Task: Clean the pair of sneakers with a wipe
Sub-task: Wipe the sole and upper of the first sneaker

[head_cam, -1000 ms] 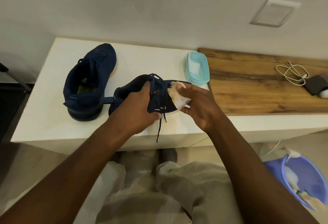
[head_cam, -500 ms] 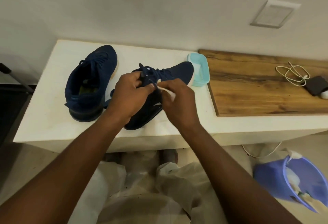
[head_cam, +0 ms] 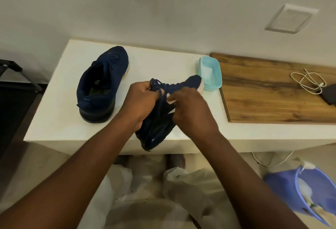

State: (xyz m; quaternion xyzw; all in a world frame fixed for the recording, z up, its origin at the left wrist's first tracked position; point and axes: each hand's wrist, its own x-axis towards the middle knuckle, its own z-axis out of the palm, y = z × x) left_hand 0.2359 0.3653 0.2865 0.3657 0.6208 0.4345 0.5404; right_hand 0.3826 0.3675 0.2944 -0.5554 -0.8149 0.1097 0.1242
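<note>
**A:** Where is the sneaker being wiped?

**B:** The held sneaker [head_cam: 183, 85] is between both hands at the front edge of the white surface [head_cam: 60, 116]. Its toe points to one o'clock, and its heel points to six, past the edge.

**A:** And the hands?

**B:** The left hand [head_cam: 143, 101] reaches in from seven o'clock. Its fingers are curled and its grip is closed around the laced top. The right hand [head_cam: 190, 109] comes from five o'clock, knuckles up. Its grip pinches a white wipe [head_cam: 171, 100] against the shoe's side.

**A:** The other shoe?

**B:** The second sneaker [head_cam: 103, 83] stands on its sole at ten o'clock, apart from the hands. A teal tub [head_cam: 211, 73] sits at one o'clock, just beside the held toe.
</note>
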